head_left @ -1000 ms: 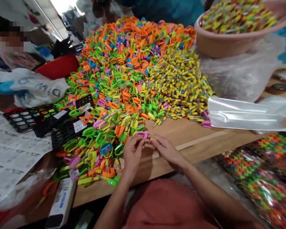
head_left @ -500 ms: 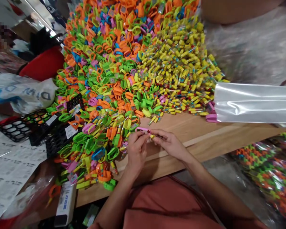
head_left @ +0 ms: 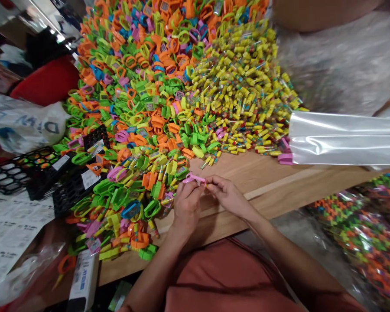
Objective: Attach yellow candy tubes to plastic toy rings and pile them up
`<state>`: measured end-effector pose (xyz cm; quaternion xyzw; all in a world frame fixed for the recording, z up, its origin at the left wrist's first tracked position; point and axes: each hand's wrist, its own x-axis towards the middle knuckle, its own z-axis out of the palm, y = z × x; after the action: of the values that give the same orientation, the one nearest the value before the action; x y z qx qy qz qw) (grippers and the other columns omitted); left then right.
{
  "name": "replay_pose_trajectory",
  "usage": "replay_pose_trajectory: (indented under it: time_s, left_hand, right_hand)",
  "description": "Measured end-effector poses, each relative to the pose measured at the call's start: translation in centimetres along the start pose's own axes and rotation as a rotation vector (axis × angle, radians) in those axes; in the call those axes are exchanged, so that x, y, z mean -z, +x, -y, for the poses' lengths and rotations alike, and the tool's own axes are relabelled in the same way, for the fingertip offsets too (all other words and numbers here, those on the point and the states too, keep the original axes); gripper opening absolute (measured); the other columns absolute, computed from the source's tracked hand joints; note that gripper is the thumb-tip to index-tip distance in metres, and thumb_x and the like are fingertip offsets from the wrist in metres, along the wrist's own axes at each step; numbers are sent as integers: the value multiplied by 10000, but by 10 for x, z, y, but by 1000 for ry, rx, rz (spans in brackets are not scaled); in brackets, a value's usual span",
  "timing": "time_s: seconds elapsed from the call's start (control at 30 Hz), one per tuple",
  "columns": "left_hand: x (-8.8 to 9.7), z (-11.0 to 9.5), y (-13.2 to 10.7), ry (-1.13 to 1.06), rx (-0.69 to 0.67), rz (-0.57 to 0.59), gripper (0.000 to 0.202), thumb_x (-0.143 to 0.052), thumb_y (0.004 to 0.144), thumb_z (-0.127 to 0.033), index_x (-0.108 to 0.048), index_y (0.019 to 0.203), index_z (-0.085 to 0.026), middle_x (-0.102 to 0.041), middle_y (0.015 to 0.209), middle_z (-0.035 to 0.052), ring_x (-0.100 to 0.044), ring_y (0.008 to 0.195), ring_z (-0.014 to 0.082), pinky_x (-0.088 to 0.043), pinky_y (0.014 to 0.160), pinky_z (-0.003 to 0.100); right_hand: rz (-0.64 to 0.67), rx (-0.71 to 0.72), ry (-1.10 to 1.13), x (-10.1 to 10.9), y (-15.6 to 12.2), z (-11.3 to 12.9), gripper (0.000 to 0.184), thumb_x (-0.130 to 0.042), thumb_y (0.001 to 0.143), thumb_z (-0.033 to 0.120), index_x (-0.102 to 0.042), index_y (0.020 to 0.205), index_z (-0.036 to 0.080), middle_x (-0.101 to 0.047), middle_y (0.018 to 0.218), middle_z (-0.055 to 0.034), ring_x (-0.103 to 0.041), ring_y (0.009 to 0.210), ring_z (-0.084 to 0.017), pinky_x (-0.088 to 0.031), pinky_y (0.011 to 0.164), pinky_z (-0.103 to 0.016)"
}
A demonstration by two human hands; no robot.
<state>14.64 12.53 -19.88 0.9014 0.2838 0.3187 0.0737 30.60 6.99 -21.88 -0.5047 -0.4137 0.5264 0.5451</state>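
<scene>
My left hand (head_left: 187, 207) is closed around a pink plastic toy watch (head_left: 195, 178), whose band shows above the fingertips. Thumb and fingers of my right hand (head_left: 229, 196) pinch together at the watch's right end. A tiny bit of yellow shows between those fingertips, probably a small yellow-capped tube like those on the table; the fingers hide most of it. Both hands meet just above the bare wood of the table (head_left: 263, 173). Left of them lie toy watches (head_left: 120, 195) in green, orange, pink and blue, some with yellow tubes attached.
A large heap of toy watches (head_left: 133, 91) fills the far side, beside a pile of yellow-capped tubes (head_left: 243, 86). Clear plastic bags (head_left: 341, 138) lie at the right. Black mesh trays (head_left: 74, 186) and a white box (head_left: 82, 277) are at the left. Filled bags (head_left: 370, 242) sit low right.
The pink watch now tilts down to the right between my hands, and less of the yellow piece shows. The view has shifted slightly to the right.
</scene>
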Motion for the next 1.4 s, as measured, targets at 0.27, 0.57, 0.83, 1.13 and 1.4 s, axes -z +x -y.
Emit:
replay_pose_trajectory:
  time_s: [0.27,0.57,0.83,1.13,1.4]
  left_hand:
    - [82,46,3,172,206,-113,147,-626,958,-219,-770,980,-239,-682,949,46,-630,907,194,-520,782,308]
    - [47,65,72,17,140,35,267,-545,947,-135,-738,1119,-200,-668,1102,77,-624,1019,196,-540,911,334]
    - [-50,73,113,118,148,410,286,-486,923,-56,-753,938,-158,-618,1035,111,-555,1005,253,-469,846,349]
    - [-21,52,75,-384,317,155,103,-631,919,-141,-724,946,-175,-681,889,30,-620,840,163,-458,747,256]
    - [-13,29,44,-365,149,-15,221,-565,996,-179,-753,1111,-194,-699,1027,75,-657,963,166,-525,831,270]
  right_hand:
    - [85,191,-319,4,32,-2,291,-529,1044,370,-713,1194,203,-684,1091,-67,-627,1001,-205,-478,919,-324]
    - [-28,114,-1321,25,76,5,272,-493,1070,254,-742,1129,161,-612,1092,-146,-592,956,-261,-457,820,-338]
    - [-110,231,-1440,40,48,-8,232,-462,1036,153,-684,1102,137,-635,1095,-162,-573,1010,-304,-467,890,-395]
    - [-149,297,-417,28,41,-6,295,-488,1018,298,-587,1281,207,-637,1190,-94,-633,953,-204,-520,797,-318]
    - [-88,90,14,15,29,10,469,-673,933,572,-656,1159,162,-604,789,-2,-536,686,-135,-438,632,-251]
